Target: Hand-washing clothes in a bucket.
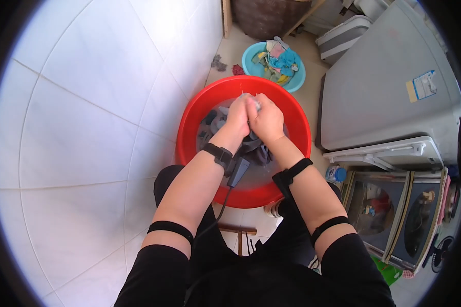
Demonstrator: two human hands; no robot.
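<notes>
A big red plastic basin (296,111) stands before me, holding cloudy water and soaked grey and dark clothes (255,150). Over its far half, my left hand (237,114) and my right hand (268,119) are pressed together. Between them they squeeze a wet, pale cloth (257,104), mostly hidden by the fingers. Water drips seem to fall at the far side of the hands. Below my left wrist, a dark cabled device (239,172) hangs over the basin from a black strap (217,154).
A light-blue basin (247,61) with colourful clothes sits behind the red one. Grey cloth (219,63) and red cloth (237,70) lie on the floor. White tiled wall (88,103) borders my left. At right are a large grey appliance (380,88), a blue-lidded jar (336,174) and a glass-fronted cabinet (376,207).
</notes>
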